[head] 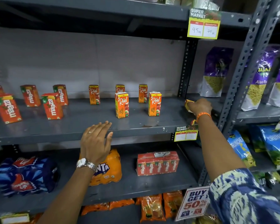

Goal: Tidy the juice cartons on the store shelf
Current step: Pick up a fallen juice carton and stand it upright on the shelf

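Note:
On the grey middle shelf (81, 125) stand several orange Real juice cartons (121, 105), two in front and three behind. Several red Maaza cartons (52, 106) stand scattered to the left. My right hand (200, 107) is at the shelf's right end, closed around a small orange-yellow carton (188, 104) that is mostly hidden by the fingers. My left hand (95, 141) hovers flat at the shelf's front edge, fingers apart and holding nothing, just left of the front Real cartons.
Below are a Fanta pack (109, 168), a Maaza multipack (158, 163) and a Thums Up pack (25, 177). Purple snack bags (217, 71) stand right of the upright post (187, 68). Price tags (186, 133) hang on the shelf edges.

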`<state>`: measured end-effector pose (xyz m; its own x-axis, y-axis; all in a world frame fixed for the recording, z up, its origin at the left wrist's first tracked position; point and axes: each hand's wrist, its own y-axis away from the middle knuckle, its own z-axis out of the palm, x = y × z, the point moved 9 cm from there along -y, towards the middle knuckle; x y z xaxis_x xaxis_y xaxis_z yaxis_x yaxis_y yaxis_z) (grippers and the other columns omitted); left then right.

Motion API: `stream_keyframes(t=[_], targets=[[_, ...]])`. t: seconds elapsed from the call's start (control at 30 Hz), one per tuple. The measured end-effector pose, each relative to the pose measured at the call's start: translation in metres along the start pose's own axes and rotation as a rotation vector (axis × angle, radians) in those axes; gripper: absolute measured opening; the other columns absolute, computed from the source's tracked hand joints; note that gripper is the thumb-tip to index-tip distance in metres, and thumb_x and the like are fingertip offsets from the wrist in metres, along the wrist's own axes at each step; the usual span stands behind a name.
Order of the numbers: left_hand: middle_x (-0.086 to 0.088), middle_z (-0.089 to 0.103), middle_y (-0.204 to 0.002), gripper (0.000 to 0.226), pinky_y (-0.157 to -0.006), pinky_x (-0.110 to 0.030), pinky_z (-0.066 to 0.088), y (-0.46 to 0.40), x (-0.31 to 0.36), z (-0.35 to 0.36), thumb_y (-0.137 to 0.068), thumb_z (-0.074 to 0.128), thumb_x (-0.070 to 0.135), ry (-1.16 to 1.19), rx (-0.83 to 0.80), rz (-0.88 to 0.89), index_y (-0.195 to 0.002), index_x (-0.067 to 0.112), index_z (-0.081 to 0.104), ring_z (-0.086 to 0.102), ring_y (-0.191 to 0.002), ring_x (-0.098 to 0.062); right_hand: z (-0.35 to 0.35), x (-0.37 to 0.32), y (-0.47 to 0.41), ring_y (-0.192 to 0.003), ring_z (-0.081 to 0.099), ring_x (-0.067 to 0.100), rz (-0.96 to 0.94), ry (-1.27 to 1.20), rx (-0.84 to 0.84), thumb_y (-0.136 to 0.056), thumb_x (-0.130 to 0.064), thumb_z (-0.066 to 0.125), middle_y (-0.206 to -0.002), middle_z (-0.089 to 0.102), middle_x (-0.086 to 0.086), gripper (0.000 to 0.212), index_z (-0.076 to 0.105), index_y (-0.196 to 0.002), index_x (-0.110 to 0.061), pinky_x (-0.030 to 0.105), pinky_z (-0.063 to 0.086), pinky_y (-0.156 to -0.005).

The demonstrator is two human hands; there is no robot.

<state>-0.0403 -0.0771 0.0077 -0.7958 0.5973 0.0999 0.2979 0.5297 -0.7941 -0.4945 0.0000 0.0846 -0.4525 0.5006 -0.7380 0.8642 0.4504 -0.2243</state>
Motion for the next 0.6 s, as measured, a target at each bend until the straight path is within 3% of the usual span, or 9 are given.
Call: stream_keyframes(t=[0.13, 0.3, 0.43, 0.6], targets=[[-0.006, 0.067, -0.129, 0.048, -0.104, -0.042, 0.042, 0.001, 0.001, 0.000, -0.099, 0.035, 0.040, 0.001, 0.000, 0.017, -0.130, 0.015, 0.062, 0.063, -0.119, -0.025, -0.011, -0.002, 0.026, -0.106, 0.064, 0.043, 0.014, -0.200, 0.142, -0.074, -0.039, 0.072, -0.113, 0.067, 0.026, 0.052, 0.067, -0.103, 0.004, 0.040, 0.053, -0.088], [-0.006, 0.065, -0.132, 0.050, -0.106, -0.041, 0.041, 0.001, 0.002, -0.003, -0.099, 0.035, 0.040, -0.004, -0.039, 0.048, -0.133, 0.015, 0.060, 0.062, -0.122, -0.025, -0.023, -0.018, 0.070, -0.078, 0.070, 0.032, -0.082, -0.387, 0.281, -0.061, -0.036, 0.074, -0.075, 0.074, 0.011, 0.027, 0.075, -0.074, -0.013, 0.039, 0.059, -0.076], [-0.007, 0.062, -0.136, 0.053, -0.108, -0.043, 0.042, 0.003, -0.005, -0.007, -0.099, 0.034, 0.041, -0.013, -0.084, 0.081, -0.138, 0.012, 0.056, 0.059, -0.127, -0.026, -0.025, -0.033, 0.105, -0.078, 0.069, 0.021, -0.141, -0.485, 0.353, -0.059, -0.038, 0.074, -0.076, 0.074, 0.001, 0.030, 0.070, -0.079, -0.016, 0.037, 0.057, -0.079], [-0.008, 0.062, -0.136, 0.054, -0.108, -0.044, 0.041, 0.010, -0.034, -0.022, -0.098, 0.035, 0.041, -0.028, -0.076, 0.069, -0.137, 0.010, 0.056, 0.058, -0.127, -0.026, -0.013, -0.066, 0.156, -0.075, 0.068, 0.009, -0.256, -0.566, 0.357, -0.064, -0.044, 0.081, -0.079, 0.071, -0.009, 0.027, 0.056, -0.071, -0.036, 0.035, 0.058, -0.079]])
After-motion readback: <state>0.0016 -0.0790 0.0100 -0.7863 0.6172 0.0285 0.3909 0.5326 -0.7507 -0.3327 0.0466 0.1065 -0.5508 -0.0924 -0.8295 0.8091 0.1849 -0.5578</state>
